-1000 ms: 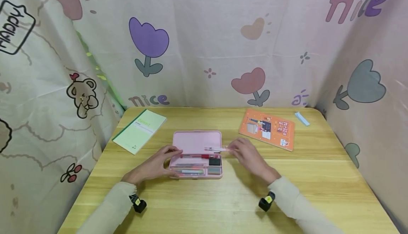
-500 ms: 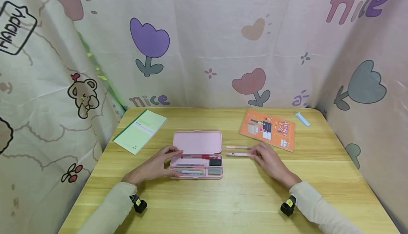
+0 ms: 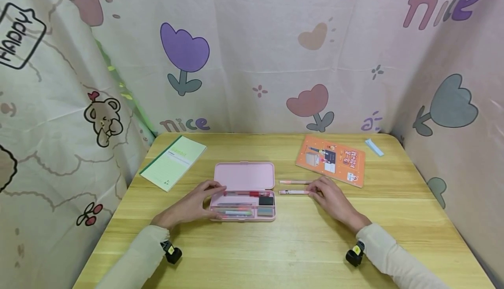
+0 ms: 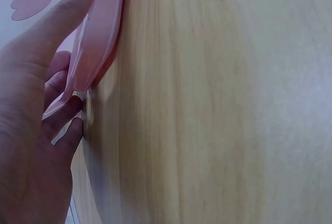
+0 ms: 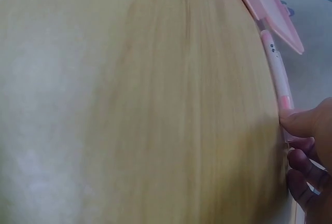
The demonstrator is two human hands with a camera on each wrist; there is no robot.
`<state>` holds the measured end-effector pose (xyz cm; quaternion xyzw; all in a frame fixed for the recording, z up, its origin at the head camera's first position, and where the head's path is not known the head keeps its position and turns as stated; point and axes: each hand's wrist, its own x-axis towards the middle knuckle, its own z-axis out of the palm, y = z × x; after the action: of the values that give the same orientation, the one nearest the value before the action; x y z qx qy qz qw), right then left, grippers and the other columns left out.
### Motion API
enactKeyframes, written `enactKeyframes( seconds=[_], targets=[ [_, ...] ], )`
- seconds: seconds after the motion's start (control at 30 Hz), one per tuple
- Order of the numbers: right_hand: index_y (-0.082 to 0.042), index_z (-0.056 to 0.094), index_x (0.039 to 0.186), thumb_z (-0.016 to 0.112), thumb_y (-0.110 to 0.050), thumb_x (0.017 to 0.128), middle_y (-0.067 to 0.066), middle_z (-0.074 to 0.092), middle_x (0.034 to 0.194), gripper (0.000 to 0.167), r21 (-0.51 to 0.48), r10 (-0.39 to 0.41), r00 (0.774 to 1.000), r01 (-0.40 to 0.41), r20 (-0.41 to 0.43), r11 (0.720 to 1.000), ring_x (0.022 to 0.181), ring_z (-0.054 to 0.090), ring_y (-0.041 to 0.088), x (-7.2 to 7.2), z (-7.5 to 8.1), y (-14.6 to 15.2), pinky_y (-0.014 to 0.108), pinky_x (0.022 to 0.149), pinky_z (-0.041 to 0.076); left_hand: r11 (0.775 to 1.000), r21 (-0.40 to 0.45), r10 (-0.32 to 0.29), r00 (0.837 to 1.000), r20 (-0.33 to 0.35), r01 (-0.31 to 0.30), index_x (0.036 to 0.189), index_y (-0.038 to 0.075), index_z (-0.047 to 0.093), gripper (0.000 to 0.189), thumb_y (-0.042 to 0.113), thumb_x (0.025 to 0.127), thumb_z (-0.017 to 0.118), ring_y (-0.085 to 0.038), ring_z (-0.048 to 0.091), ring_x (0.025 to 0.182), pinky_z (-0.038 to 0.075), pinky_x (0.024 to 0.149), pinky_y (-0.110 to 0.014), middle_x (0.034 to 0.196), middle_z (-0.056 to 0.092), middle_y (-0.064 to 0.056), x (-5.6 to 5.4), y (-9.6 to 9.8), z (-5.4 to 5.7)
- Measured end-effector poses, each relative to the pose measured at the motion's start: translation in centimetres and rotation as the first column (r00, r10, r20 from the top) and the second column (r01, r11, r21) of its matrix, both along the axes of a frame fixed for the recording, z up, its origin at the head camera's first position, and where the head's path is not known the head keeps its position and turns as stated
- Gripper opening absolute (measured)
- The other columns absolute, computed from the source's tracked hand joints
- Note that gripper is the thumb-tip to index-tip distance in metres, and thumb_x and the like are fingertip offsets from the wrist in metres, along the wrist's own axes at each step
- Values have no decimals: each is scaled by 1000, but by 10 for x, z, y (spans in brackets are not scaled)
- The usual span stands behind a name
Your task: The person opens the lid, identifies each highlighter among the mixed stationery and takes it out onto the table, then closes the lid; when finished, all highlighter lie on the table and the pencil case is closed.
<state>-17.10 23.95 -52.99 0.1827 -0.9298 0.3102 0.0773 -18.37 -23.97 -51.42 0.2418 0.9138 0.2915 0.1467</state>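
A pink pencil case lies with its lid folded back at the middle of the table. Inside are a red pen, a dark block and several other pens. My left hand grips the case's left end; in the left wrist view the thumb lies along its near side, other fingers beyond it. Right of the case, my right hand pinches the end of a white-and-pink pen lying close along the wooden surface. Behind it, a second slim pen lies roughly parallel, its right end hidden by the fingers.
A green notebook lies at the back left of the table. At the back right are an orange book and a small light-blue strip. Patterned curtains stand around the table's back and sides.
My right hand has carried two pens rightward from the case's edge; one now lies behind the other, which shifted slightly toward me. My left hand has stayed on the case.
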Motion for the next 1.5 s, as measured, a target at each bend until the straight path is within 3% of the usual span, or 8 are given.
enactKeyframes(
  seconds=[0.37, 0.53, 0.7, 0.83, 0.9, 1.13, 1.33, 1.5],
  targets=[
    [-18, 80, 113, 83, -19, 99, -5, 67, 109, 14, -15, -17, 998, 18, 68, 1000, 94, 56, 11, 0, 1, 0, 27, 79, 52, 1000, -2, 6, 1000, -1, -6, 164, 26, 52, 97, 66, 84, 87, -35, 39, 157, 38, 128, -64, 168, 41, -6, 1, 0, 0],
    [-13, 79, 116, 84, -22, 98, -3, 69, 108, 21, -32, -28, 1000, 28, 8, 999, 97, 62, 14, -3, 11, -7, 32, 82, 56, 1000, 3, 7, 1000, 1, -7, 164, 25, 52, 97, 65, 84, 88, -35, 38, 157, 37, 128, -64, 168, 41, -6, 1, 0, 1],
    [-10, 77, 123, 81, -20, 100, 3, 73, 120, 25, -66, 43, 999, -43, 0, 997, 114, 67, 22, -5, 27, -35, 43, 95, 63, 1000, 5, 6, 1000, -4, -6, 164, 24, 52, 98, 65, 83, 88, -35, 39, 157, 38, 128, -63, 168, 41, -6, 0, 0, 1],
    [-8, 77, 124, 77, -20, 103, 5, 72, 127, 25, -104, 129, 991, -125, 37, 987, 119, 67, 23, -5, 33, -69, 40, 100, 63, 1000, 7, 1, 1000, -6, -1, 164, 24, 52, 99, 66, 82, 88, -35, 39, 157, 38, 128, -63, 167, 42, -5, 0, 1, 1],
    [-7, 77, 123, 77, -19, 103, 5, 74, 122, 23, -103, 181, 983, -176, 33, 979, 113, 67, 21, -5, 34, -86, 37, 96, 64, 1000, 8, 1, 1000, -7, -1, 164, 24, 52, 100, 66, 82, 89, -35, 38, 157, 37, 129, -63, 167, 42, -5, 0, 1, 0],
    [-9, 81, 120, 72, -21, 107, 1, 78, 110, 20, 92, 355, 934, -351, -35, 932, 100, 66, 16, -4, 26, -137, 34, 87, 59, 1000, 9, -7, 1000, -15, 7, 164, 23, 51, 98, 63, 83, 89, -37, 39, 157, 38, 127, -65, 167, 42, -7, 0, 0, -1],
    [-12, 84, 114, 75, -21, 105, 0, 79, 102, 16, 200, 400, 915, -381, -60, 903, 89, 67, 14, -7, 22, -157, 29, 81, 57, 1000, 6, -2, 1000, -6, 2, 164, 25, 51, 98, 66, 83, 88, -35, 38, 158, 38, 129, -62, 167, 42, -5, 0, 0, -2],
    [-14, 85, 111, 77, -19, 103, -1, 78, 99, 12, 222, 408, 913, -396, -11, 891, 86, 67, 11, -8, 26, -163, 28, 81, 56, 1000, 9, -2, 1000, -12, 2, 164, 24, 51, 98, 67, 83, 87, -35, 39, 158, 38, 128, -63, 167, 42, -5, 0, -1, -2]
  ],
)
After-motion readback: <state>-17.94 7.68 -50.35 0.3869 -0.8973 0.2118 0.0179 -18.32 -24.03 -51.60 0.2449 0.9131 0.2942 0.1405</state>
